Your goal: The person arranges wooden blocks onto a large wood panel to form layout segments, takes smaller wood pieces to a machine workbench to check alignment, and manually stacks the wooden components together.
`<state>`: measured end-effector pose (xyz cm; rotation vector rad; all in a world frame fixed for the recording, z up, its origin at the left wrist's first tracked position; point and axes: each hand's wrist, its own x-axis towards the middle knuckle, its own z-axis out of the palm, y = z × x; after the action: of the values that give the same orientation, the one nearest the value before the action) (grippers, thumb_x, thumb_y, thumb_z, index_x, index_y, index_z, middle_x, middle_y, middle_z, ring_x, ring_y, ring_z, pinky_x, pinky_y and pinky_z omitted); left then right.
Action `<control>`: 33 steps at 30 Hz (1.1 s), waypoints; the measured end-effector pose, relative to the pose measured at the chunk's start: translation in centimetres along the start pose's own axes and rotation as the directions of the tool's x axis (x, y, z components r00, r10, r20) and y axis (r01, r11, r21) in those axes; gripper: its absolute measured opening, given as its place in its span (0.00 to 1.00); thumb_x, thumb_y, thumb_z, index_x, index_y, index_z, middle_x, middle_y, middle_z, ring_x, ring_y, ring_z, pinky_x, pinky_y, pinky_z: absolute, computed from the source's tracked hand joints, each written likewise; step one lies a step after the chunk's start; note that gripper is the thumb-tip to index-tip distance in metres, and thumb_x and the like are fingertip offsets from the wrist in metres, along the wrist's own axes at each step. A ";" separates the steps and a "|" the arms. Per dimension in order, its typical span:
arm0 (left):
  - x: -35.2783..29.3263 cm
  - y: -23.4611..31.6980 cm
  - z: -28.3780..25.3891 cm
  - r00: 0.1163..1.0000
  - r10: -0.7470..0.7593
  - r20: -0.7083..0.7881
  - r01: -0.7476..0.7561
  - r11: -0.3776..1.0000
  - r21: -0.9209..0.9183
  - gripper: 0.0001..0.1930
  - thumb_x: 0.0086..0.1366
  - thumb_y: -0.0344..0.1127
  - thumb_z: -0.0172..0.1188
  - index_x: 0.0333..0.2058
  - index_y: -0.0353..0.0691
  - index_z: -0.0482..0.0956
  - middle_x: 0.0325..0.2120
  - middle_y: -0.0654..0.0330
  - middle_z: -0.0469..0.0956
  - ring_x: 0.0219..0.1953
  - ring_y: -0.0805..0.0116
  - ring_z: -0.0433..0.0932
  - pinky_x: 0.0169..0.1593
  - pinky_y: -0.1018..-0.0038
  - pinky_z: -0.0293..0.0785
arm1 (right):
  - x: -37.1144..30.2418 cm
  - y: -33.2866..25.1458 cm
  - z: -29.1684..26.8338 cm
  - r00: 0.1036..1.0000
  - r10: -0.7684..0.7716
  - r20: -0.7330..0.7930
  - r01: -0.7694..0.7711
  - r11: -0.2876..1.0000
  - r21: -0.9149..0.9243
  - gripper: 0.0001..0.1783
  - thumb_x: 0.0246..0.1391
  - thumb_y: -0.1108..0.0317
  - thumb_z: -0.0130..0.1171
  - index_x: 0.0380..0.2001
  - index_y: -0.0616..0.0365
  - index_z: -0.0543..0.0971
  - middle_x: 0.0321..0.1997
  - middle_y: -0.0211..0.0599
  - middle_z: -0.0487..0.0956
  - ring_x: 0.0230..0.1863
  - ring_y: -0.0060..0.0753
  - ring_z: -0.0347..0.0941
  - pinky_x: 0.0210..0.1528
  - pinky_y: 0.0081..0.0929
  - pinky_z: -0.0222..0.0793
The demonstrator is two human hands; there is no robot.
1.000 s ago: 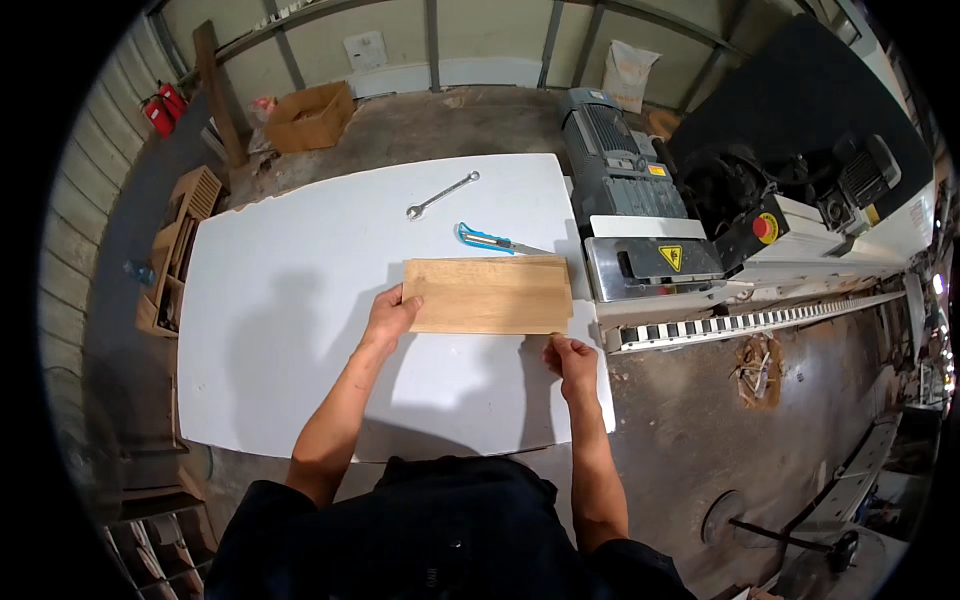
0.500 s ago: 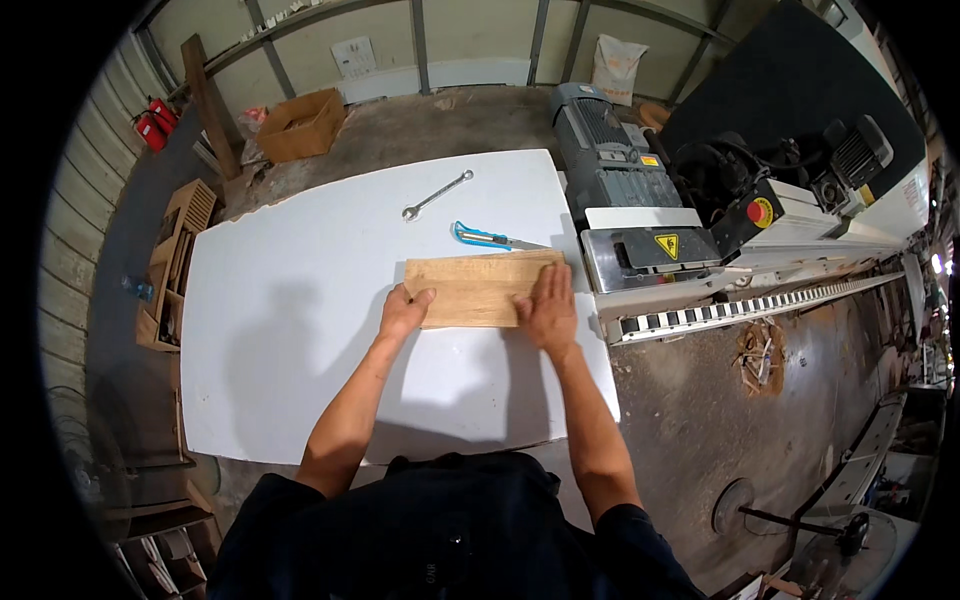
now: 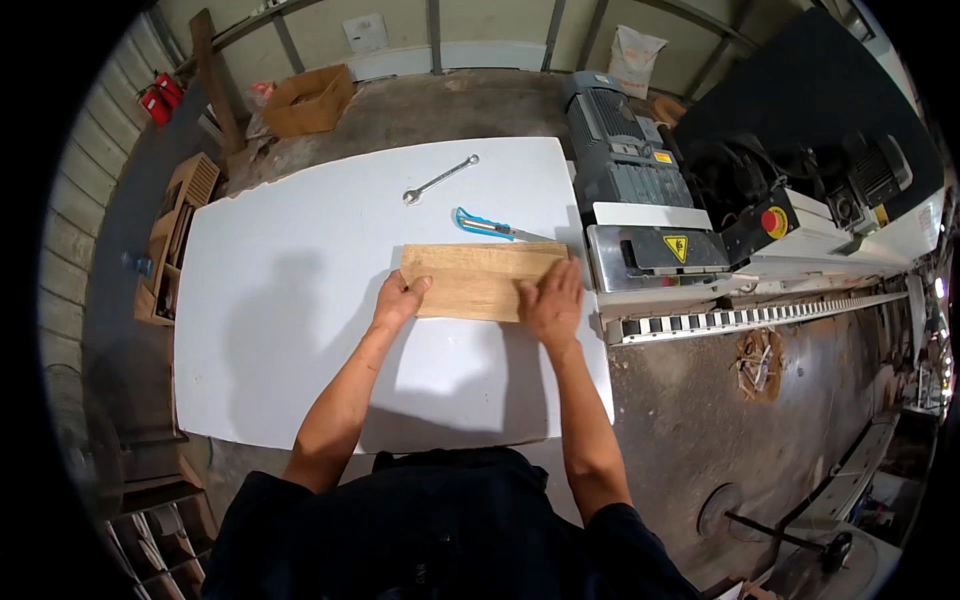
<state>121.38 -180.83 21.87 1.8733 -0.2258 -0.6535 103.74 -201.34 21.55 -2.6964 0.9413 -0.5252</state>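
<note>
A pale brown wooden board (image 3: 470,282) lies on a white tabletop (image 3: 220,390), its long side running left to right. My left hand (image 3: 402,298) grips its left end, thumb on top and the other fingers curled around the edge, partly hidden. Across the right end, my right hand (image 3: 553,303) rests palm down with fingers stretched out, slightly smeared. Just beyond the board lies a utility knife (image 3: 487,228) with a blue handle, its blade out and pointing right, the tip close to the board's far edge. Farther back is a metal combination wrench (image 3: 440,181), lying diagonally.
Against the table's right side stands a machine with a grey motor (image 3: 622,150), a red stop button (image 3: 774,222) and a conveyor track (image 3: 740,318). Behind the table sits a cardboard box (image 3: 308,103). A wooden rack (image 3: 170,240) stands left, a fan (image 3: 835,552) lower right.
The view has shifted slightly. My right hand has slid a little along the board's right end, its fingers now tilted further right. My left hand keeps its grip on the left end.
</note>
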 end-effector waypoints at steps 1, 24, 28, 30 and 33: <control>-0.2 0.1 -0.2 1.000 0.008 -0.006 -0.008 1.000 -0.023 0.24 0.59 0.39 0.61 0.48 0.27 0.70 0.41 0.49 0.78 0.44 0.63 0.77 0.48 0.71 0.71 | -0.1 0.8 -0.4 0.985 0.155 0.074 -0.162 0.981 0.104 0.44 0.60 0.44 0.43 0.62 0.76 0.53 0.67 0.65 0.52 0.69 0.62 0.45 0.69 0.49 0.39; -2.5 2.5 4.7 0.767 0.547 0.337 -0.552 0.292 0.781 0.39 0.61 0.55 0.52 0.61 0.32 0.57 0.62 0.45 0.55 0.66 0.42 0.48 0.66 0.49 0.40 | 5.4 3.1 0.9 0.995 0.032 0.099 -0.048 0.986 0.163 0.38 0.60 0.45 0.43 0.59 0.70 0.61 0.61 0.58 0.64 0.62 0.56 0.60 0.62 0.38 0.58; -2.6 2.3 4.2 0.759 0.563 0.328 -0.556 0.297 0.777 0.38 0.61 0.55 0.53 0.61 0.31 0.58 0.62 0.45 0.56 0.66 0.42 0.48 0.66 0.49 0.40 | 3.1 2.7 0.3 0.990 0.124 0.067 -0.141 0.909 0.393 0.37 0.60 0.45 0.44 0.59 0.69 0.61 0.59 0.63 0.65 0.59 0.61 0.62 0.59 0.43 0.60; -2.6 2.5 4.4 0.751 0.567 0.340 -0.571 0.298 0.765 0.38 0.60 0.54 0.53 0.60 0.31 0.58 0.61 0.45 0.56 0.66 0.42 0.48 0.66 0.48 0.40 | 2.8 3.5 0.5 0.998 0.055 0.028 -0.061 0.931 0.360 0.37 0.60 0.45 0.44 0.59 0.68 0.62 0.59 0.64 0.65 0.58 0.61 0.63 0.59 0.44 0.60; -2.7 2.5 4.6 0.747 0.569 0.344 -0.571 0.284 0.770 0.38 0.61 0.54 0.54 0.60 0.31 0.58 0.61 0.45 0.56 0.66 0.42 0.48 0.66 0.48 0.40 | 3.5 3.8 0.8 0.999 0.002 -0.044 0.012 0.950 0.312 0.33 0.59 0.44 0.45 0.58 0.59 0.66 0.57 0.61 0.66 0.57 0.61 0.64 0.56 0.46 0.63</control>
<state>117.05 -184.29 23.86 2.4634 -1.4044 0.0486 104.49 -206.36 20.48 -2.4115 0.7862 -0.6757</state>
